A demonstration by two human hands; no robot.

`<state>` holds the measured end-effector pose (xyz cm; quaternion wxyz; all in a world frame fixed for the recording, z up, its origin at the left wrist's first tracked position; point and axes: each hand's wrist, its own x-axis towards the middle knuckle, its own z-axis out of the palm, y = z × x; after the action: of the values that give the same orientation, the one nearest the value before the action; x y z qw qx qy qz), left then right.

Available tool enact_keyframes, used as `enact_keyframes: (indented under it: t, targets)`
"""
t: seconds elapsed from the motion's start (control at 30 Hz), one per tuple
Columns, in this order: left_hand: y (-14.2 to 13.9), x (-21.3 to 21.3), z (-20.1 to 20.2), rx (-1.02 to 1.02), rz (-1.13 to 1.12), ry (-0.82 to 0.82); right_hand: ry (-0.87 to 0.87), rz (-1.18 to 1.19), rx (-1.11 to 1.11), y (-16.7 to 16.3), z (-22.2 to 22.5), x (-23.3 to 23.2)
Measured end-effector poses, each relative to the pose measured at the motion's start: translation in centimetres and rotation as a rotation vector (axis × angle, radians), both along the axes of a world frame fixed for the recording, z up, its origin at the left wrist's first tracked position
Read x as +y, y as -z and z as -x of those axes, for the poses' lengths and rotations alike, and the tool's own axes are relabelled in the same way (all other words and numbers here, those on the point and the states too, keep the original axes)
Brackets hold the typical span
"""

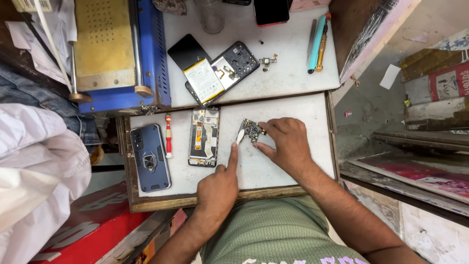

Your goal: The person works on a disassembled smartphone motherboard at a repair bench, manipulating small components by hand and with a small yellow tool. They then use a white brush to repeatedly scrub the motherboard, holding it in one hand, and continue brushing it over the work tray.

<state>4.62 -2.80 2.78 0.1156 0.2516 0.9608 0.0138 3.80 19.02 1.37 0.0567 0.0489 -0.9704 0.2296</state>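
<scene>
My right hand [288, 144] pinches a small dark circuit board [252, 130] on the white work board [293, 110]. My left hand [219, 188] holds a thin white tool [240, 136] whose tip touches the circuit board's left edge, index finger stretched along it. Left of them lies an opened phone frame [203, 137] with an orange flex cable. Further left lie a red-and-white screwdriver [168, 136] and a phone in a dark blue rugged case [150, 157].
On the upper white surface lie an opened phone with its white battery [204, 79] showing, a black back panel [187, 51], small loose parts [267, 61], a teal tool and an orange screwdriver [318, 41]. A blue machine [119, 54] stands at upper left. White cloth [34, 171] is at left.
</scene>
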Motion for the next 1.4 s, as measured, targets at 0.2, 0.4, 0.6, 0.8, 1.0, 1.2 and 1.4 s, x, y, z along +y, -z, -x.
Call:
enact_keyframes:
  t: [0.2,0.4,0.6,0.8,1.0,1.2,1.4]
  targets:
    - [0.9,0.9,1.6,-0.003,-0.024,0.000,0.020,0.036,0.022,-0.1,-0.2,-0.1]
    - [0.2,-0.1,-0.6,0.059,0.032,0.030,0.031,0.057,0.002,0.1,0.0,0.1]
    - [1.0,1.6,0.9,0.078,-0.004,0.015,0.054,0.094,-0.025,0.3,-0.2,0.0]
    - [0.0,0.2,-0.7,0.092,0.046,0.043,0.046,0.094,0.025,0.0,0.0,0.0]
    - [1.1,1.6,1.3,0.059,-0.026,0.019,0.034,0.073,-0.003,0.3,-0.2,0.1]
    - [0.0,-0.6,-0.8,-0.064,-0.033,-0.005,0.022,0.060,0.015,0.3,-0.6,0.0]
    - [0.9,1.8,1.2,-0.008,-0.113,-0.028,-0.008,0.048,0.049,0.2,-0.7,0.2]
